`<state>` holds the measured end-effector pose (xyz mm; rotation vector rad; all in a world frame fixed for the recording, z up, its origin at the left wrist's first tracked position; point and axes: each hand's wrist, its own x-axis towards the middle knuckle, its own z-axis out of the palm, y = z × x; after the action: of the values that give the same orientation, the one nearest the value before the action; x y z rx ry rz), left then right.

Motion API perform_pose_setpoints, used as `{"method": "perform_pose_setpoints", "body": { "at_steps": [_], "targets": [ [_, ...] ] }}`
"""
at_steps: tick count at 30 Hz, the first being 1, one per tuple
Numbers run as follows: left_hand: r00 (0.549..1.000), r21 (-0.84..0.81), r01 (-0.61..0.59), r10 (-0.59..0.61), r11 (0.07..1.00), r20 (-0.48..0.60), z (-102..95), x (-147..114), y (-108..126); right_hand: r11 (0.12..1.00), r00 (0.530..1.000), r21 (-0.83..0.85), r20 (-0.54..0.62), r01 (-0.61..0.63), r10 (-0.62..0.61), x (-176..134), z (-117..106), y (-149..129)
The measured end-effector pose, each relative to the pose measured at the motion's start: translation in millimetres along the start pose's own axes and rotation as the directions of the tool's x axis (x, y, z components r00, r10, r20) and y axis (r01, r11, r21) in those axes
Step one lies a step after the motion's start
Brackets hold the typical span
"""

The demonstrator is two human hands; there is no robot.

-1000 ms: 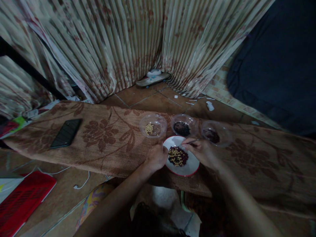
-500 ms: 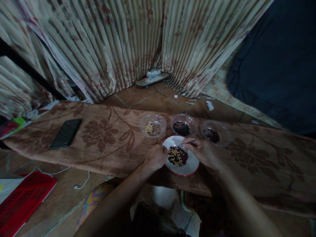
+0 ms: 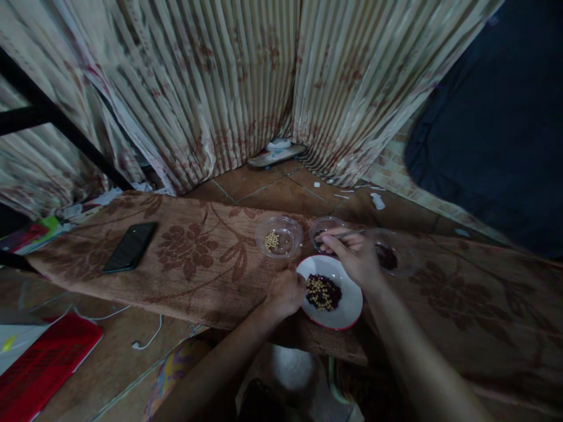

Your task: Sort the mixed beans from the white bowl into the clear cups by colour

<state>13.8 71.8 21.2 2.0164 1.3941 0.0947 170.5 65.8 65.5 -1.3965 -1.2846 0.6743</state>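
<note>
My left hand is closed on the left rim of a white plate with a red edge. A mixed heap of beans, pale yellow and dark, lies on the plate. Fingers pinched, my right hand holds a slim metal utensil over the middle clear bowl. The utensil's tip is hidden, so its kind is unclear. Dark beans in that bowl are mostly covered by the hand. The left clear bowl contains yellow beans. Dark reddish beans lie in the right clear bowl.
A dark phone lies on the left of the brown flowered cloth covering the narrow table. Striped curtains hang behind. A skateboard and white scraps are on the tiled floor. A red object is at lower left.
My right hand has lifted from the plate's beans and moved up to the middle bowl with the utensil. My left hand stays on the plate's rim. The whole view has shifted slightly.
</note>
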Motion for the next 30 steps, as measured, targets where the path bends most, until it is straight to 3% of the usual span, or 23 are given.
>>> {"method": "perform_pose_setpoints", "body": {
  "at_steps": [5, 8, 11, 14, 18, 25, 30],
  "targets": [
    [0.998, -0.018, -0.042, 0.041, 0.999, -0.042, 1.6, 1.1, -1.3, 0.996, 0.997, 0.056, -0.017, 0.071, -0.071, 15.4, 18.0, -5.6],
    [0.999, -0.021, -0.036, 0.035, 0.999, -0.031, 2.5, 1.4, -1.8, 0.999, 0.996, -0.007, -0.066, 0.051, -0.051, 2.5, 3.1, -6.3],
    [0.999, -0.014, -0.038, 0.038, 0.999, -0.028, 3.2, 1.6, -2.7, 0.997, 0.993, -0.053, -0.109, -0.050, 0.044, -20.5, -21.3, -0.8],
    [0.998, -0.013, -0.061, 0.061, 0.998, -0.035, 3.5, 1.8, -3.8, 0.989, 0.992, -0.091, -0.061, -0.119, 0.114, -39.8, -42.7, 10.7],
    [0.998, -0.007, -0.055, 0.054, 0.998, -0.038, 3.8, 2.4, -4.1, 0.973, 0.990, -0.214, 0.094, -0.083, 0.105, -49.3, -56.1, 22.8],
    [0.999, 0.003, -0.037, 0.038, 0.999, -0.029, 3.5, 3.4, -2.0, 0.937, 0.971, -0.348, 0.217, -0.018, 0.099, -51.9, -51.9, 29.6],
    [0.999, -0.001, -0.028, 0.028, 1.000, -0.017, 0.4, 1.2, 0.9, 0.920, 0.965, -0.391, 0.244, 0.007, 0.097, -53.2, -48.6, 31.0]
  ]
}}
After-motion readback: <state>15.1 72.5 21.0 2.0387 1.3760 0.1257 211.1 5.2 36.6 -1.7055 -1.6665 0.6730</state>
